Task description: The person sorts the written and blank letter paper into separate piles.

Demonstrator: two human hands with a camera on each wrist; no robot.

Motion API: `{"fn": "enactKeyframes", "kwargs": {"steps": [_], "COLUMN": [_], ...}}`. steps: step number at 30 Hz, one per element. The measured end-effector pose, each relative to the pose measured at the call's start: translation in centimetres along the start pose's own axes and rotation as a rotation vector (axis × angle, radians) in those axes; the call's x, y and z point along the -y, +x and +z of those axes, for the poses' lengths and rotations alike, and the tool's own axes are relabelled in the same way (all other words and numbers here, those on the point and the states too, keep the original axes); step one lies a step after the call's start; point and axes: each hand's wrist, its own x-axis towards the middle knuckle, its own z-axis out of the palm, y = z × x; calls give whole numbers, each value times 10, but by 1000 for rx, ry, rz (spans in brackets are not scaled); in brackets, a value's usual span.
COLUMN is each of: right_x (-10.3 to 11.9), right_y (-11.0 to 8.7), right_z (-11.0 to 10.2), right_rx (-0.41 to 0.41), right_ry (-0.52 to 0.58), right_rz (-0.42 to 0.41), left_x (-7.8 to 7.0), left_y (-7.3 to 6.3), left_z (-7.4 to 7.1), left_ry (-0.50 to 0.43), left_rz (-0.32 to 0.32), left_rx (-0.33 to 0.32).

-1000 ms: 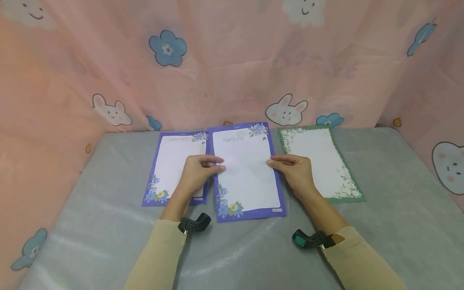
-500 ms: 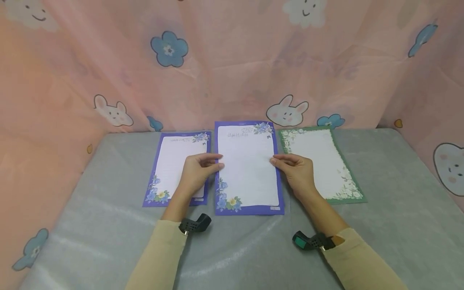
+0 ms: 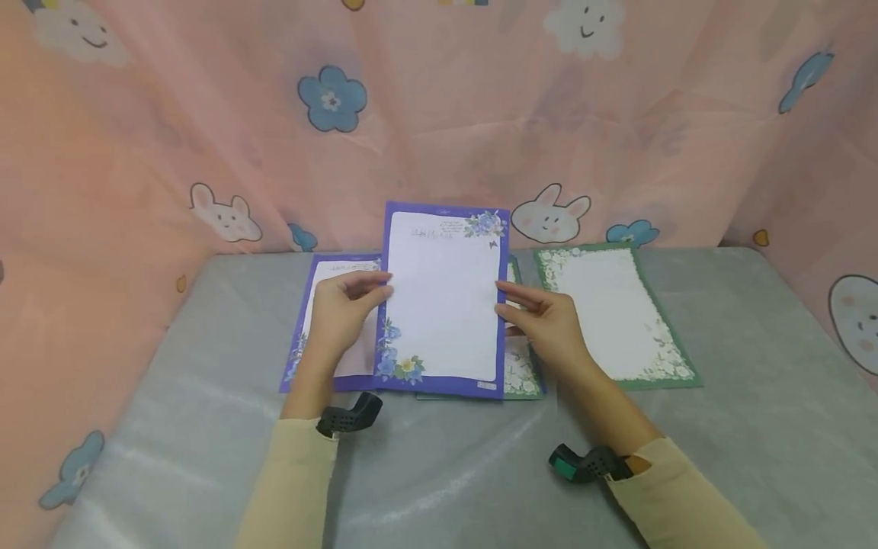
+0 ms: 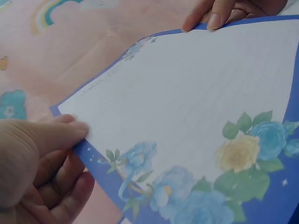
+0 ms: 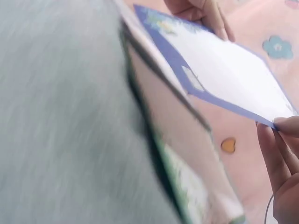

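Observation:
Both hands hold a purple-bordered sheet of stationery [image 3: 442,305] with blue flowers in two corners, raised off the table. My left hand [image 3: 343,313] pinches its left edge between thumb and fingers, as the left wrist view shows up close. At the right edge, my right hand [image 3: 545,324] pinches it the same way. Behind the raised sheet, a green-bordered floral sheet [image 3: 524,374] shows along the right and bottom. Another purple-bordered sheet [image 3: 357,358] lies to the left, partly covered by my left hand and the held sheet.
A second green-bordered sheet [image 3: 604,320] with white flowers lies on the right. The grey-covered table [image 3: 439,473] ends at a pink printed curtain [image 3: 439,130] behind and at both sides. A black wrist camera mount [image 3: 350,415] is strapped to the left wrist.
The purple-bordered sheet has been raised and carried left by both hands, now overlapping the left sheet in view. A green-bordered sheet has come into sight where it was.

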Motion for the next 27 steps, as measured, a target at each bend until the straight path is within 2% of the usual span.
{"fn": "enactKeyframes", "kwargs": {"steps": [5, 9, 12, 17, 22, 27], "right_x": [22, 38, 44, 45, 38, 31], "right_y": [8, 14, 18, 24, 27, 25], "right_z": [25, 49, 69, 105, 135, 157], "right_rx": [38, 100, 147, 136, 100, 100], "right_ry": [-29, -114, -160, -141, -121, -157], "right_rz": [-37, -54, -55, 13, 94, 111], "left_x": [-2, -2, 0, 9, 26, 48], "left_y": [1, 1, 0, -1, 1, 3], "left_z": [-25, -43, -55, -73, -80, -81], "left_ry": [39, 61, 66, 97, 107, 195], "left_rz": [-37, -94, -149, -199, -241, -284], "left_rx": [-68, -112, -173, -257, -286, -283]}}
